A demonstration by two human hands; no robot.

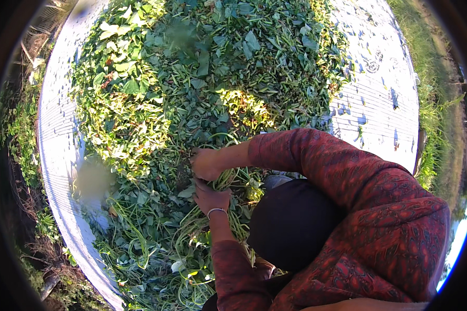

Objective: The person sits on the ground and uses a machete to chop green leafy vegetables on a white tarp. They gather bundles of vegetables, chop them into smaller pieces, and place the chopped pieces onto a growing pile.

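Observation:
My right hand (205,163) is curled just above my left hand (213,197), the two nearly touching over the heap. Long green vine stems (226,179) pass between my hands and trail under my forearms. My left hand, with a thin pale bangle at the wrist, appears closed round some of these stems; my own fingers partly hide the grip. What the right hand holds, if anything, is hidden beneath its fingers. Cut pieces of leafy green stalk (253,70) form a broad heap ahead of me. Uncut long vines (140,237) lie tangled at lower left.
Under the greens spreads a white sheet (377,97), its left edge (58,186) curving past brush and dry branches. Grass (432,112) borders the right side. My dark-clad knee (295,225) stands between my arms. Blurry spots obscure part of the left.

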